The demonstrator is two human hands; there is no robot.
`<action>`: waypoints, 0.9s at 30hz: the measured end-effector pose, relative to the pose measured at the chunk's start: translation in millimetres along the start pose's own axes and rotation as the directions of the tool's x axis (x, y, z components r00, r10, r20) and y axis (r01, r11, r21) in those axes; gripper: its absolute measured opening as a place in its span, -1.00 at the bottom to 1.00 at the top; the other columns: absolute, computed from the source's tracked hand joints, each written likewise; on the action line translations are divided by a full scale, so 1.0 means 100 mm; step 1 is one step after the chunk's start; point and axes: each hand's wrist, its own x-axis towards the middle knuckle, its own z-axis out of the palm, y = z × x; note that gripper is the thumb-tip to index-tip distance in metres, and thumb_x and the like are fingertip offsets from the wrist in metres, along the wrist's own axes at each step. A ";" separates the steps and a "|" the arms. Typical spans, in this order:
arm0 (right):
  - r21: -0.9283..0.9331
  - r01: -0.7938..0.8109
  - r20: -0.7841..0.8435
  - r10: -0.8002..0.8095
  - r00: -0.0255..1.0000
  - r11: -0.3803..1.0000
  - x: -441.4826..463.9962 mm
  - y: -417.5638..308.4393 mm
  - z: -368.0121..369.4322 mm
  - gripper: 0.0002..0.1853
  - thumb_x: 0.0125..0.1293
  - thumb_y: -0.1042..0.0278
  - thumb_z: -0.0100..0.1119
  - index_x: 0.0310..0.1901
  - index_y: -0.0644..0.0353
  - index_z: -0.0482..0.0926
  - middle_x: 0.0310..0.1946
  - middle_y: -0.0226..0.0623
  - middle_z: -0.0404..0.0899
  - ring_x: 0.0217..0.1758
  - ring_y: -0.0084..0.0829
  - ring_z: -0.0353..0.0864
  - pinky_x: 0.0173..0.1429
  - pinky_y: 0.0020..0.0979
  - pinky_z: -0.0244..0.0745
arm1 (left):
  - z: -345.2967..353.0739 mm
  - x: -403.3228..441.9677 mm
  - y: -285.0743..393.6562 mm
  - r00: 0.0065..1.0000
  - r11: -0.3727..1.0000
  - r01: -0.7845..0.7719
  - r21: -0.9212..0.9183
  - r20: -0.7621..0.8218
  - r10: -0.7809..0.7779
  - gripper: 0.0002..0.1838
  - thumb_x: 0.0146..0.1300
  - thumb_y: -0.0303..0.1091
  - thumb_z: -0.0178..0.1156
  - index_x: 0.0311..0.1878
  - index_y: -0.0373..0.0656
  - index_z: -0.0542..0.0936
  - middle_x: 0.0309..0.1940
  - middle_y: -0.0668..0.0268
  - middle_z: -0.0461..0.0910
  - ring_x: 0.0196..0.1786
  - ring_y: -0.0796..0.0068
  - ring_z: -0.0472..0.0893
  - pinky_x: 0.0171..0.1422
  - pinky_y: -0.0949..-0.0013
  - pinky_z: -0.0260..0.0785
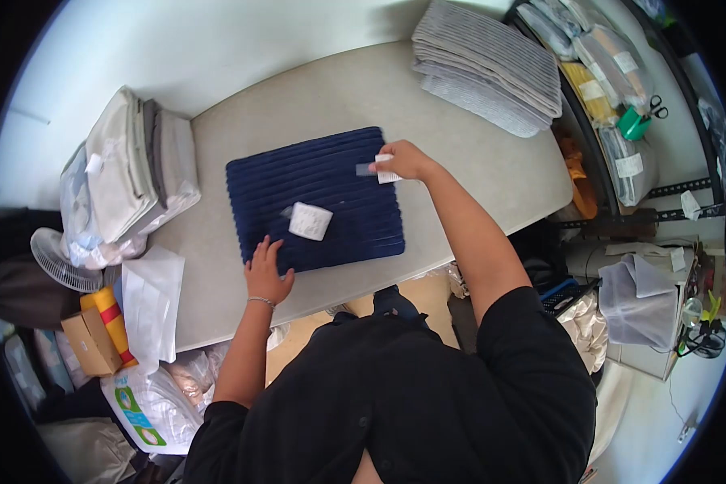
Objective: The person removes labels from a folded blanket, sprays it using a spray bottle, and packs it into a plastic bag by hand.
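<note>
A dark blue ribbed cushion cover or folded cloth (331, 161) lies flat on the table in front of me. My left hand (268, 274) rests on its near left edge, fingers spread and holding nothing. At the far right corner, my right hand (405, 160) pinches a white printed label (387, 168). From that label a small strip of clear tape (365, 169) sticks out to the left, over the blue cloth. Another white printed label or folded paper (310, 221) sits near the middle of the cloth, just beyond my left fingers.
Folded grey ribbed cloths (492, 64) are stacked at the table's (315, 93) back right. Bagged beige and grey fabrics (129, 169) stand at the left. White plastic sheets (153, 298) hang over the left edge. Shelves on the right hold packed textiles (609, 56) and scissors (658, 106).
</note>
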 end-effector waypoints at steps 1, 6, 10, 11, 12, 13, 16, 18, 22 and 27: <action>0.007 -0.013 -0.011 0.013 1.000 1.000 -0.02 0.12 -0.17 -0.53 0.09 0.00 0.49 -0.19 0.29 0.68 -0.35 -0.26 0.68 -0.28 -0.43 0.62 -0.15 -0.37 0.50 | 0.01 0.02 -0.02 1.000 1.000 -0.015 0.003 0.010 0.015 -0.22 0.02 -0.21 0.35 0.37 0.17 0.31 0.50 0.24 0.16 0.52 0.17 0.19 0.43 -0.22 0.09; 0.240 -0.140 -0.457 0.239 0.857 0.961 -0.53 1.04 -1.33 -0.51 0.15 -0.02 0.43 -0.16 0.31 0.66 -0.35 -0.31 0.65 -0.30 -0.49 0.58 -0.19 -0.42 0.46 | -0.02 0.07 -0.01 0.997 0.999 -0.034 -0.042 -0.074 0.031 -0.30 -0.03 -0.30 0.37 0.27 0.06 0.41 0.42 0.22 0.31 0.40 0.13 0.37 0.36 0.03 0.24; 0.336 -0.314 -0.640 0.460 0.615 0.888 -1.46 2.31 -1.80 -0.44 0.16 -0.07 0.41 -0.07 0.34 0.65 -0.28 -0.25 0.67 -0.25 -0.47 0.61 -0.13 -0.41 0.48 | 0.04 0.04 -0.04 0.983 0.992 -0.083 -0.097 -0.170 0.066 -0.35 -0.01 -0.38 0.32 0.24 -0.01 0.44 0.36 0.16 0.38 0.39 0.11 0.37 0.39 0.05 0.18; 0.387 -0.353 -0.643 0.523 0.558 0.852 -1.70 2.63 -1.81 -0.42 0.16 -0.08 0.41 -0.05 0.34 0.65 -0.25 -0.23 0.68 -0.21 -0.45 0.63 -0.10 -0.40 0.49 | 0.07 0.05 -0.05 0.969 0.988 -0.120 -0.093 -0.226 0.096 -0.37 0.00 -0.40 0.30 0.24 -0.06 0.44 0.31 0.14 0.42 0.36 0.09 0.39 0.38 0.07 0.20; 0.424 -0.404 -0.655 0.583 0.481 0.811 -1.94 2.77 -1.76 -0.42 0.16 -0.07 0.41 -0.04 0.35 0.65 -0.22 -0.21 0.69 -0.18 -0.42 0.64 -0.07 -0.38 0.50 | 0.08 0.07 -0.01 0.971 0.987 -0.130 -0.092 -0.212 0.108 -0.37 0.00 -0.40 0.30 0.24 -0.06 0.44 0.31 0.14 0.42 0.36 0.09 0.39 0.38 0.07 0.20; 0.463 -0.449 -0.660 0.635 0.401 0.765 -2.14 2.88 -1.69 -0.42 0.16 -0.07 0.41 -0.02 0.35 0.65 -0.19 -0.19 0.70 -0.15 -0.39 0.66 -0.04 -0.37 0.50 | 0.06 0.09 0.03 0.961 0.992 -0.088 -0.091 -0.269 0.060 -0.37 0.01 -0.41 0.31 0.23 -0.10 0.43 0.27 0.12 0.44 0.33 0.07 0.41 0.37 0.08 0.21; 0.507 -0.560 -0.575 0.741 0.347 0.655 -2.41 4.07 -1.29 -0.37 0.12 -0.09 0.44 0.00 0.35 0.64 -0.14 -0.16 0.70 -0.10 -0.33 0.67 0.03 -0.32 0.50 | 0.00 0.21 0.24 0.943 0.993 0.000 -0.116 -0.331 -0.039 -0.37 0.01 -0.41 0.32 0.23 -0.15 0.44 0.20 0.12 0.48 0.29 0.06 0.44 0.35 0.08 0.23; 0.469 -0.744 -0.439 0.856 0.271 0.476 -2.46 3.87 -1.17 -0.27 -0.02 -0.23 0.48 0.00 0.28 0.66 -0.10 -0.10 0.69 -0.04 -0.22 0.67 0.08 -0.25 0.50 | -0.02 0.31 0.35 0.936 0.989 0.049 -0.137 -0.340 -0.093 -0.36 0.00 -0.40 0.34 0.23 -0.16 0.44 0.18 0.13 0.48 0.28 0.06 0.44 0.35 0.08 0.23; 0.580 -0.749 -0.304 0.938 0.165 0.319 -2.54 3.92 -1.14 -0.07 -0.18 -0.34 0.51 0.17 0.18 0.55 0.14 -0.04 0.55 0.26 -0.07 0.50 0.25 0.03 0.38 | -0.10 0.53 0.45 0.926 0.997 -0.078 0.015 -0.369 0.078 -0.29 -0.06 -0.34 0.40 0.26 -0.10 0.44 0.19 0.15 0.49 0.27 0.07 0.45 0.35 0.08 0.23; 0.097 -0.909 -0.866 0.485 0.124 0.405 -2.27 2.80 -1.20 -0.07 -0.03 -0.06 0.49 0.32 0.07 0.20 0.32 -0.23 0.21 0.45 -0.12 0.14 0.47 0.19 0.03 | -0.18 0.72 0.60 0.894 0.983 -0.182 0.012 -0.415 0.170 -0.37 -0.20 -0.35 0.36 0.11 -0.03 0.58 0.05 0.19 0.58 0.13 0.12 0.55 0.24 0.14 0.33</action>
